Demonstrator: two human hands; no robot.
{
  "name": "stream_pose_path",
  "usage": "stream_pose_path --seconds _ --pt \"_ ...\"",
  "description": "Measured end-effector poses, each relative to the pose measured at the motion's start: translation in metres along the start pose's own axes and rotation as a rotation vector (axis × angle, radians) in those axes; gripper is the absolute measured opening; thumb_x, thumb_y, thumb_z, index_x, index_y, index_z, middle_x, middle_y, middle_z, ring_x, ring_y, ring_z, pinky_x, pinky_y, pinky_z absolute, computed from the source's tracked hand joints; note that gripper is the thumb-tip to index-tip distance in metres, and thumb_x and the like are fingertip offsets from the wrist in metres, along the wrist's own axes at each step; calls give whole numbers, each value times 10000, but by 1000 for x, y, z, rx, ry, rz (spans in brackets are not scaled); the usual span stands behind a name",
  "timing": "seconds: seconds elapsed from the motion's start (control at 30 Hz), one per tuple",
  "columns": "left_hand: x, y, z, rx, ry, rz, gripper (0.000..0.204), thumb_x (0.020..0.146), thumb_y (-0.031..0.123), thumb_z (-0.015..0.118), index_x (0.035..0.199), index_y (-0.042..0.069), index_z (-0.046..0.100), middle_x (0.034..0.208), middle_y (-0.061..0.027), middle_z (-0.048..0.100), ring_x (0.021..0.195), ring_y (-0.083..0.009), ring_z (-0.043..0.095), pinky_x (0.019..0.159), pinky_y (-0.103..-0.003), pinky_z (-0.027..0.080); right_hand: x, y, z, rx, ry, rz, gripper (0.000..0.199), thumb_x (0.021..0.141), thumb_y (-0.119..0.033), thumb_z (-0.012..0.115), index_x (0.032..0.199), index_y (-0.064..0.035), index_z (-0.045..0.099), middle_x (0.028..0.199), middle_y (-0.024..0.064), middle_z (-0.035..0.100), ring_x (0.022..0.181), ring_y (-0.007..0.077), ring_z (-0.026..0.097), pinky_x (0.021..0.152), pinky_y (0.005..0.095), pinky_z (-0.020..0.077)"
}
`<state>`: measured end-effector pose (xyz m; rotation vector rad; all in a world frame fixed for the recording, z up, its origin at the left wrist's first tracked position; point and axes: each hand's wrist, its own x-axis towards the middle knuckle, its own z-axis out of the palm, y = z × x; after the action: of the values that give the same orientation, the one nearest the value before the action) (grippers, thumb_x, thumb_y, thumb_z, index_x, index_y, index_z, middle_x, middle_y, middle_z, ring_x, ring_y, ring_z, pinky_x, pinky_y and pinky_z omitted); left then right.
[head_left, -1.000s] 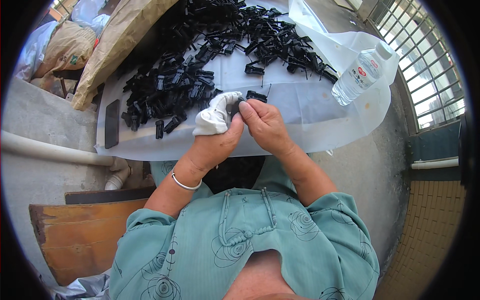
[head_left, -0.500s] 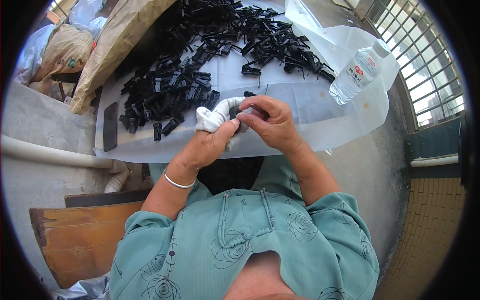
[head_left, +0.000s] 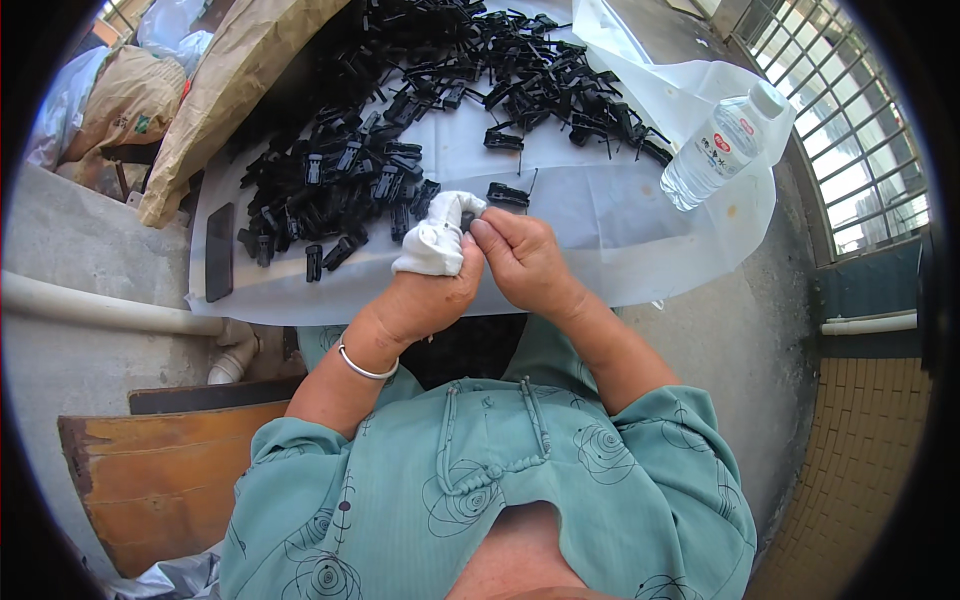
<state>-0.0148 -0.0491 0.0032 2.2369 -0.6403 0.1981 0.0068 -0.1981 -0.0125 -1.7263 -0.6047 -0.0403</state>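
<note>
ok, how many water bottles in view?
1. A clear plastic water bottle lies tilted at the right edge of the white sheet, beyond the right hand and right of the black clips. Another could be hidden behind the brown sacks.

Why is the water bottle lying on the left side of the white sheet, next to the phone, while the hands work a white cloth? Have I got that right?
Not quite: the water bottle lies on the right side of the white sheet, far from the phone, as the head view shows. The left hand and right hand do work a white cloth.
</note>
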Motion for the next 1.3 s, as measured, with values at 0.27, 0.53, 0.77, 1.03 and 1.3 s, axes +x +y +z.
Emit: stream_pose_path --seconds 0.27,0.53,0.77,1.03,1.3 --pt "11 -8 -18 -30 218 -121 313 858 40 462 1169 3 460 991 -101 541 901 -153 522 816 -262 425 20 0 -24 -84 -53 21 167 887 -129 507 766 -16 527 594 48 468 547 117 399 509 264 366" --pt "13 -17 -40 404 410 -42 292 775 94 619 1054 19 582 1003 -177 580 960 -324 551 805 -360 464 34 48 -76 -799 -144 -110 129 783 -92 575 904 -52 555 812 141 610 727 336 577 632 408 454" --pt "17 -3 4 93 221 -176 319 808 159 600 1060 -19 521 949 -221 584 874 -380 567 766 -378 469 7 -1 -45 -737 -178 -346 112 770 -56 578 880 -60 555 668 107 515 602 298 547 503 377 430" --pt "10 5 -2 -735 42 -441 263 899 112 495 1139 7 470 813 -40 554 577 -55 527 463 -194 417 2 -5 -14 -122 141 -95 98 810 -92 617 771 -23 560 674 18 530 517 101 432 457 263 362" --pt "7 17 -7 -596 104 -405 271 837 63 548 1094 -17 515 841 -59 594 615 -76 559 526 -215 459 3 -5 -18 79 26 68 221 891 -152 536 732 1 516 625 2 477 574 79 386 509 246 355"
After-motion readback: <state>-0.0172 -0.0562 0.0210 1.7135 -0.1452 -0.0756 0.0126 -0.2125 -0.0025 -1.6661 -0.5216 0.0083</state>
